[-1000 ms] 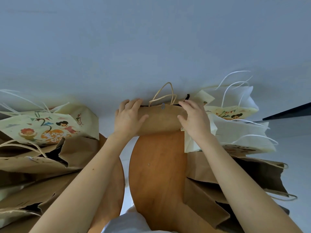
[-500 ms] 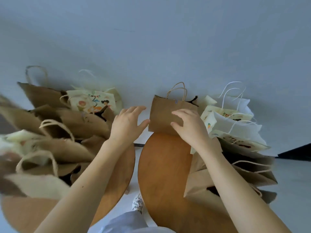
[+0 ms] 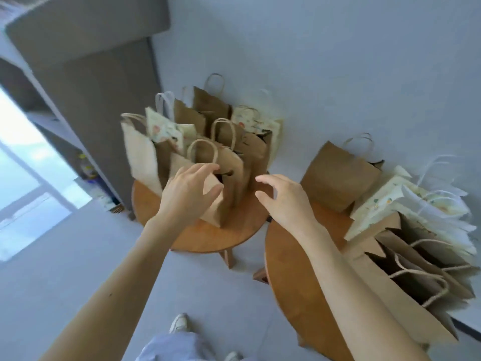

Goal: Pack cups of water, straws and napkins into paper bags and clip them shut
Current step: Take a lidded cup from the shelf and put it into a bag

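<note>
Front of the left-hand round table [image 3: 208, 238]: a brown paper bag [image 3: 231, 199], upright, twine handle up, mouth gaping dark, apparently ready for filling. Spread over its near top corner, the left hand [image 3: 190, 196], fingers straight and thumb wide, gripping nothing; impossible to tell whether touching the paper or just short of it. Level with it and just beside the bag, over the gap between tables, the right hand [image 3: 283, 204], empty, fingers loosely bent, probably poised to steady the other side. Packed behind the front bag, more bags [image 3: 203, 118], brown and printed, all upright with handles high, likely for easy picking one at a time. On the right-hand table [image 3: 294, 282], a lone brown bag [image 3: 338, 178] standing near the wall, top pressed flat, perhaps already finished; beside it, a stack of bags [image 3: 416, 256] tipped over on their sides. No cups, straws, napkins or clips in sight. Further left, a grey cabinet [image 3: 91, 87] and a window [image 3: 26, 165]; below, a white shoe [image 3: 179, 323] on the floor.
</note>
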The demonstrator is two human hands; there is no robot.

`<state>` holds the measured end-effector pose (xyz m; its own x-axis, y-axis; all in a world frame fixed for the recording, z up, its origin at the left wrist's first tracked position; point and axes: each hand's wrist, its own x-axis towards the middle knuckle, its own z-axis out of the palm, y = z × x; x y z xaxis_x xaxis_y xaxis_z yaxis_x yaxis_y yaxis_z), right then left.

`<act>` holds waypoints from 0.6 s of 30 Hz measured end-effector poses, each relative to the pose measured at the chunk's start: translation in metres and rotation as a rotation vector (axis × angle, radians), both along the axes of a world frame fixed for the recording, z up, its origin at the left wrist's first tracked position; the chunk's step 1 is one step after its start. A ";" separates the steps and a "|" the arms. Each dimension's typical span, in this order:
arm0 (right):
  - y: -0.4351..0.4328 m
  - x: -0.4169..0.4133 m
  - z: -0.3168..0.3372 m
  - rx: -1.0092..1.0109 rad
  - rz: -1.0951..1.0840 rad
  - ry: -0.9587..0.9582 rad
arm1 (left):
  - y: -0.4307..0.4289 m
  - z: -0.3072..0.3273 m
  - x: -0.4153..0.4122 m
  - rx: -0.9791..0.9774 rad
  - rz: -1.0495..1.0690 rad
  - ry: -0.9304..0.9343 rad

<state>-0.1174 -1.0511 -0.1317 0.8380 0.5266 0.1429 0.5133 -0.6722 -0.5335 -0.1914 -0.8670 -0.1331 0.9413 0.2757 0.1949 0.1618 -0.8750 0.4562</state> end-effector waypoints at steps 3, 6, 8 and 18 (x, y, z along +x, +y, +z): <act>0.060 -0.024 0.004 0.007 0.129 0.021 | 0.047 0.001 -0.045 -0.019 0.133 0.002; 0.136 -0.051 0.007 0.009 0.274 0.017 | 0.110 0.005 -0.094 -0.013 0.277 0.016; 0.193 -0.070 0.009 0.023 0.349 0.017 | 0.157 0.008 -0.129 0.017 0.366 0.008; 0.433 -0.134 0.015 0.069 0.529 0.090 | 0.354 0.012 -0.241 -0.002 0.569 0.058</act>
<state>-0.2513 -0.6182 -0.1167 0.4714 0.8720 0.1321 0.7225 -0.2959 -0.6249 -0.4326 -0.5133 -0.1210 0.6536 0.7426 0.1462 0.6324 -0.6420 0.4336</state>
